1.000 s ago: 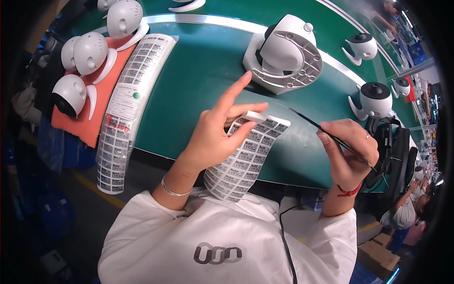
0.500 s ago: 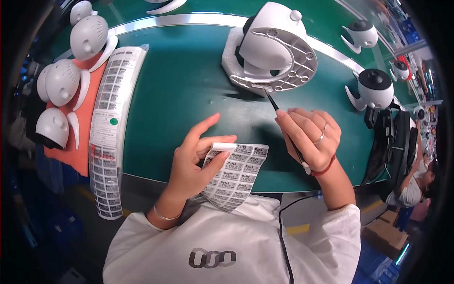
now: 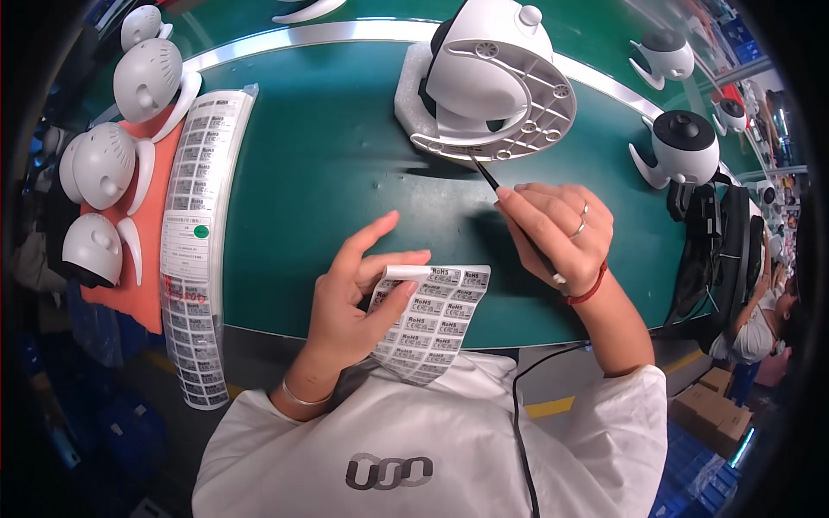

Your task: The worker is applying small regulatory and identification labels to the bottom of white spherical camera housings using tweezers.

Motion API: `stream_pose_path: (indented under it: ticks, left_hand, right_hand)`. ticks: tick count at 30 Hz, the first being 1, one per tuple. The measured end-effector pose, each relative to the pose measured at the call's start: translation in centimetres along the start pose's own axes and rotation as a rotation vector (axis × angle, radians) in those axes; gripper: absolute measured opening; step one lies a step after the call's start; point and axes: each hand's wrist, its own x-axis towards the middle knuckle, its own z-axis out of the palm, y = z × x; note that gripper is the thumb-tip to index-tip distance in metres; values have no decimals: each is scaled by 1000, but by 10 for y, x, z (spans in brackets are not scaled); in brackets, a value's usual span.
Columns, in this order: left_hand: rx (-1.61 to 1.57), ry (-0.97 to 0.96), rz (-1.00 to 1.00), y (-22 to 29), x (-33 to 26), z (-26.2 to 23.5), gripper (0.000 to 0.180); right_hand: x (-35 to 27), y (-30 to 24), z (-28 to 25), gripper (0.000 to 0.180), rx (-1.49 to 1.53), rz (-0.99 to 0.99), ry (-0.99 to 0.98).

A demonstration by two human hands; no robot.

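Currently, L hand [image 3: 350,311] pinches sticker sheet [image 3: 434,326] at its 3 o'clock; R hand [image 3: 563,231] grips tweezers [image 3: 485,175], tip at near edge of white device [image 3: 477,82], lying approx. 11 o'clock from R hand, 1 o'clock from L.

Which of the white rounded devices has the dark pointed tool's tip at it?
The top-centre device, showing its ribbed underside; the dark pointed tool in the right hand reaches its near rim. The others sit well apart.
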Motion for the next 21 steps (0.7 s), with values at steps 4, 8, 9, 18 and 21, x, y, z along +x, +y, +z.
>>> stream_pose_path:
  ticks: [4,8,9,18,21]
  left_hand:
    - [-4,-1,-7,0,0,-1,60]
    - [-16,7,-6,-1,0,-1,60]
    - [-23,8,-17,-1,0,-1,60]
    - [-71,26,-34,3,-2,0,56]
    - [-69,37,-29,2,-3,-1,55]
  right_hand:
    - [-2,-6,-2,23,298,396,38]
    - [-4,-13,-7,23,693,930,18]
    - [-4,-12,-7,23,623,808,31]
    - [7,-19,18,21,38,36,20]
    - [13,-29,7,21,142,161,46]
